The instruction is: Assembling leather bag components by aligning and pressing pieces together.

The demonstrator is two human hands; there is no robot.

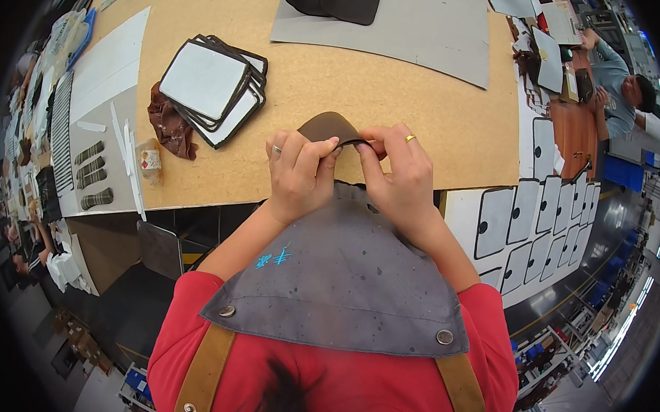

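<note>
Dark-brown bent flexible panel (324,126) above near edge of tan flat-topped table (465,138); left hand (300,166) and right hand (399,171), each grip closed, pinching panel's person-side edge.

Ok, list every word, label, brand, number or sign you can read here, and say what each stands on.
Grey apron bib: blue handwritten characters near its left edge; I don't copy out writing.
Small container at the table's left: orange markings, too small and blurred to read.
Nothing else reads clearly.
</note>
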